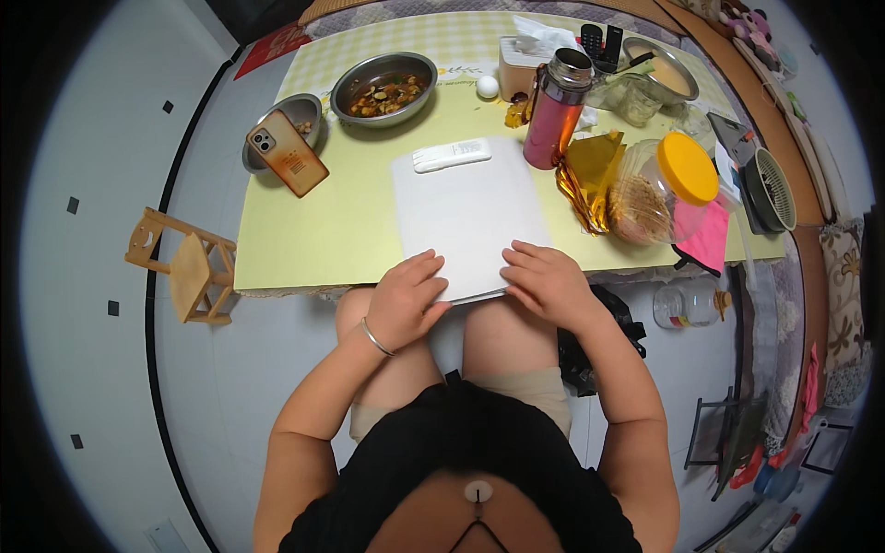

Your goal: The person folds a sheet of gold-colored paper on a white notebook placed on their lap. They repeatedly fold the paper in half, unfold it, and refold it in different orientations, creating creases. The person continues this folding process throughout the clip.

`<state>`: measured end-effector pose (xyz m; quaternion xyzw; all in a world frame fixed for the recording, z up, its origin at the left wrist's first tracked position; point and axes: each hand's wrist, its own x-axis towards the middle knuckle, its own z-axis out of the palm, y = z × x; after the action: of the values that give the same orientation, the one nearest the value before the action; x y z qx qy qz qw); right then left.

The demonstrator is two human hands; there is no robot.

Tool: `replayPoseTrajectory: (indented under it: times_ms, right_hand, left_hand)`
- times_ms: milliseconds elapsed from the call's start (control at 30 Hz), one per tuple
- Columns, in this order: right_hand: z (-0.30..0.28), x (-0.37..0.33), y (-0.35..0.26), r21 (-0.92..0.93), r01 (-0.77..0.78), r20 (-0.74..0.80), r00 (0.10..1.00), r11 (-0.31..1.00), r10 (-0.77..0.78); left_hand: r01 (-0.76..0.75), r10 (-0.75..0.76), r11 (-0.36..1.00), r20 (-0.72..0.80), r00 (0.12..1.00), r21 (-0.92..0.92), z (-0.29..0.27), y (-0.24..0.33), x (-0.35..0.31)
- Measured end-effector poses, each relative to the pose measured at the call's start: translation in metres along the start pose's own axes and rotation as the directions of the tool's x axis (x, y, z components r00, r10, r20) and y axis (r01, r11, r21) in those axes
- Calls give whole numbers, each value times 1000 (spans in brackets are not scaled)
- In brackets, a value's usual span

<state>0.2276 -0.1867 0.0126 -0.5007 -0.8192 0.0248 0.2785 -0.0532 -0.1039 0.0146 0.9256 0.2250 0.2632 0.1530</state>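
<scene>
A stack of white paper sheets (pixel 472 207) lies on the table's near side, its lower edge reaching slightly past the table edge. My left hand (pixel 410 293) rests on the lower left corner with its fingers stretched out, a metal bangle on the wrist. Across from it, my right hand (pixel 546 284) lies on the lower right edge, fingers extended and a little apart. Neither hand grips anything. On the top end of the paper sits a slim white oblong object (pixel 452 155), whose kind I cannot make out.
Left of the paper, a phone (pixel 288 155) leans on a metal bowl (pixel 309 109); a larger food bowl (pixel 385 88) is behind. A pink flask (pixel 558 109), gold foil (pixel 595 180) and a yellow-lidded jar (pixel 659 189) crowd the right. A wooden chair (pixel 189 267) stands at left.
</scene>
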Motion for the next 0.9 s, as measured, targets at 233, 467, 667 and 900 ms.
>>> replayPoseTrajectory:
  times_ms: [233, 467, 667, 900]
  right_hand:
    - [6, 1, 5, 62, -72, -52, 996, 996, 75]
    - [-17, 25, 10, 624, -473, 251, 875, 622, 414]
    - [12, 36, 47, 704, -538, 214, 784, 464, 583]
    - [40, 60, 45, 298, -529, -267, 753, 794, 602]
  left_hand:
    - [89, -97, 991, -82, 992, -98, 6, -2, -1]
    - [502, -537, 682, 102, 837, -531, -7, -9, 13]
    - [566, -638, 385, 233, 734, -729, -8, -48, 30]
    - [512, -722, 447, 41, 690, -734, 11, -76, 25]
